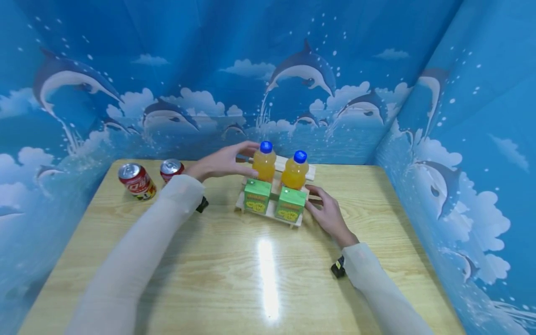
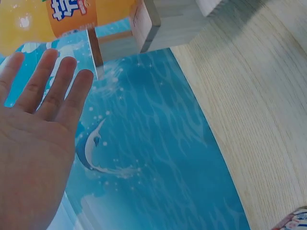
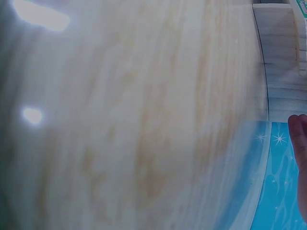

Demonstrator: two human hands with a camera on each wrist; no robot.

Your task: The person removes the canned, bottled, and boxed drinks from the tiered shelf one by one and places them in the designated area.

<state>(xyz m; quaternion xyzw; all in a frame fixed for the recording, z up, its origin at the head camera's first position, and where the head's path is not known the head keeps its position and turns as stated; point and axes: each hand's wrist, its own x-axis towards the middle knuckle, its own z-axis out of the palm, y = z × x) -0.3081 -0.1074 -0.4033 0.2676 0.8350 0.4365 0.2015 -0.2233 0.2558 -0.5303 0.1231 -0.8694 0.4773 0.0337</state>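
A small tiered wooden rack stands toward the back of the table. Two orange drink bottles with blue caps, a left bottle and a right bottle, stand on it behind two green drink cartons, a left carton and a right carton. My left hand is beside the left bottle, thumb in front and fingers reaching behind; its fingers look straight in the left wrist view. At the rack's right side is my right hand, its fingertips close to the wooden side panel; contact is unclear.
Two red soda cans stand at the table's back left, one can nearer the edge and another can partly behind my left forearm. A blue dolphin-print curtain hangs behind the table and along its sides.
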